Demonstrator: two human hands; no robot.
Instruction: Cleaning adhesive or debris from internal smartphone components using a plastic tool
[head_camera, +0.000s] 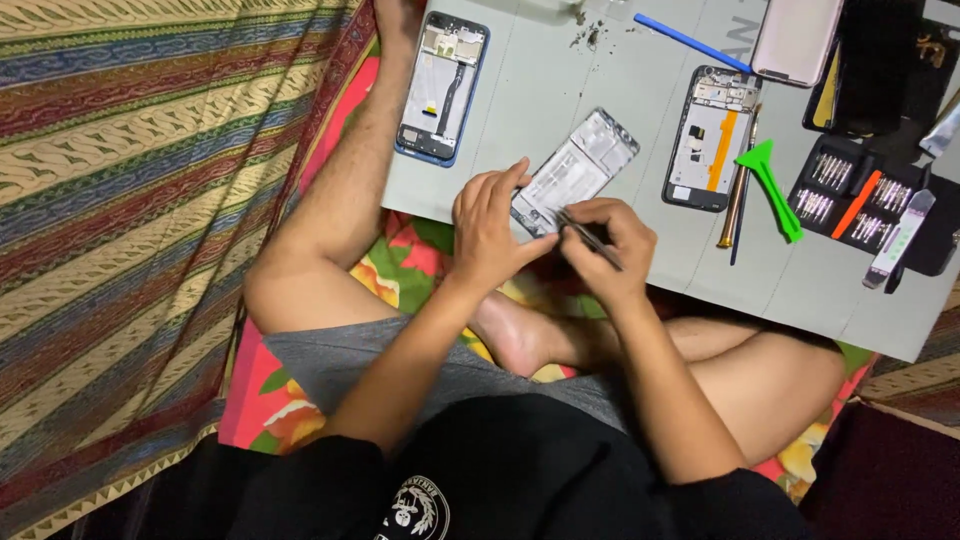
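Near the frame's centre, the left hand presses curled fingers on the opened phone frame while the right hand pinches thin tweezers, best kept low and steady at its lower edge.

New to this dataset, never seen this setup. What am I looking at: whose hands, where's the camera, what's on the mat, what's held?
There is no machine here: a person sits cross-legged and works bare-handed. The single picture comes from a camera on their head, looking down at their lap and a grey work mat.

The left hand steadies an opened phone frame at the mat's near edge. The right hand holds thin metal tweezers, tips at the frame's lower end.

Also on the mat: an opened phone with a blue rim, another opened phone with an orange strip, a blue pry stick, a green plastic pry tool, and a black tray of screwdriver bits.
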